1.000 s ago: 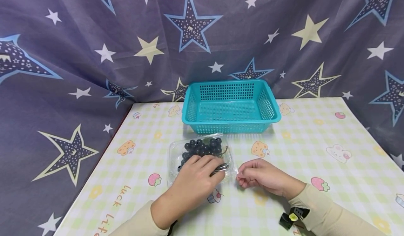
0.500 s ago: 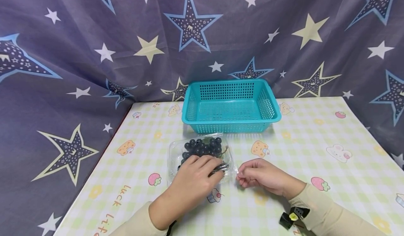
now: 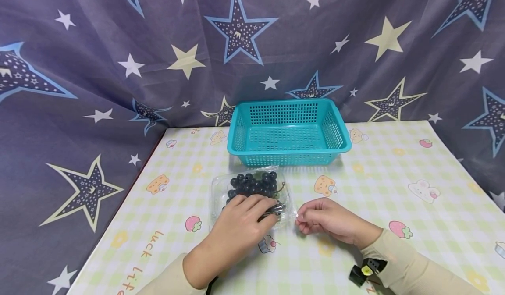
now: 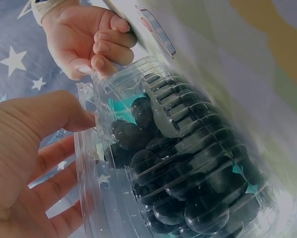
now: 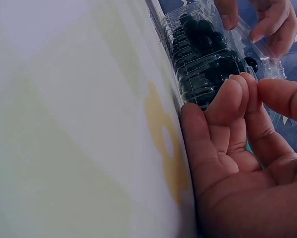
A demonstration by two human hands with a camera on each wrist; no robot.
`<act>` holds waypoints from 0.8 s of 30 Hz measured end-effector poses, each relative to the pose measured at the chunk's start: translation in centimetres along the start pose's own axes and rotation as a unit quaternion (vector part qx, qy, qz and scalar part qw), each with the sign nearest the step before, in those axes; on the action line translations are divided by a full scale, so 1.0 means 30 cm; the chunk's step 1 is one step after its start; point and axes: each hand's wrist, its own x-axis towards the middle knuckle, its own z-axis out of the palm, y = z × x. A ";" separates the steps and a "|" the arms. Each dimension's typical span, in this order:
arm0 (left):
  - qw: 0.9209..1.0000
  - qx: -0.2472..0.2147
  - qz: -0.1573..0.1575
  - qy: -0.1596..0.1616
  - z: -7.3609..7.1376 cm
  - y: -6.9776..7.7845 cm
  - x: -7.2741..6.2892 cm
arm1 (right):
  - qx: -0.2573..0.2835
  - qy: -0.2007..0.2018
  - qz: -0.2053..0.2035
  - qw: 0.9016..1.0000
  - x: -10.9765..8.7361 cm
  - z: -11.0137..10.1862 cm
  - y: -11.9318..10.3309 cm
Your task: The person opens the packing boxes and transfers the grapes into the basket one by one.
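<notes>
Dark grapes (image 3: 252,185), with a thin brown stem at their right, lie in a clear plastic fruit box (image 3: 217,198) on the table. My left hand (image 3: 240,222) reaches over the near side of the box and holds its rim, the thumb at the edge and the fingers over the top. In the left wrist view, grapes (image 4: 207,213) press against the ribbed clear wall. My right hand (image 3: 325,220) pinches the box's near right corner between thumb and forefinger, its other fingers curled in. The right wrist view shows this hand (image 5: 257,148) low beside the table.
A turquoise perforated basket (image 3: 288,158) stands just behind the fruit box, with nothing seen in it. The table (image 3: 394,176) has a checked cover with printed cartoon figures. Behind hangs a dark curtain (image 3: 300,36) with star prints.
My left hand shifts very slightly left and toward me, its fingers still over the box. The right hand, fruit box and basket stay in place.
</notes>
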 end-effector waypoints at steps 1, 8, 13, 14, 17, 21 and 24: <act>1.000 0.000 0.000 0.000 0.000 -0.001 -0.001 | 0.000 -0.001 -0.001 1.000 0.000 0.000 0.000; 1.000 0.004 0.003 0.011 0.003 -0.003 -0.006 | -0.003 0.000 0.000 1.000 0.000 -0.001 0.001; 1.000 0.005 0.004 0.015 0.001 -0.004 -0.007 | -0.004 0.001 0.000 1.000 0.000 -0.001 0.001; 1.000 0.005 0.004 0.014 0.000 -0.005 -0.008 | -0.004 0.001 0.000 1.000 0.000 -0.001 0.001; 1.000 0.003 0.004 0.011 -0.003 -0.006 -0.009 | -0.004 0.002 0.000 1.000 0.000 -0.001 0.001; 1.000 0.002 0.002 0.010 -0.006 -0.008 -0.011 | -0.003 0.002 0.001 1.000 0.001 0.000 -0.001; 1.000 0.003 0.002 0.012 -0.008 -0.009 -0.013 | -0.003 0.003 0.001 1.000 0.000 0.000 -0.002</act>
